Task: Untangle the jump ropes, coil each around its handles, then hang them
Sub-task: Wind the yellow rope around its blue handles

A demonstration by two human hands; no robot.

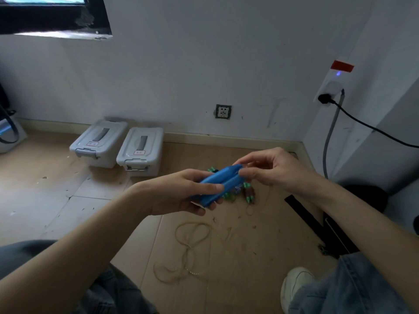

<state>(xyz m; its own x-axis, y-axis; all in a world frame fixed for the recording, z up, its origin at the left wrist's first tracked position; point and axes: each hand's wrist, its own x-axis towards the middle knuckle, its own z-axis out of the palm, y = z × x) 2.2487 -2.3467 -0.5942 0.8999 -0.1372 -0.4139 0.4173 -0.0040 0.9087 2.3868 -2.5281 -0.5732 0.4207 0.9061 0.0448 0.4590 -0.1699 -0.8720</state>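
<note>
The left hand (181, 191) grips two smooth blue plastic jump-rope handles (218, 184) held side by side above the wooden floor (56, 200); the right hand (269, 168) pinches their far ends. A thin tan rope (192, 241) lies looped on the floor nearer the person.

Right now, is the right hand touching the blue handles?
Touching. The head view shows the right hand's fingertips pinching the far end of the blue handles, while the left hand holds the near end.
</note>
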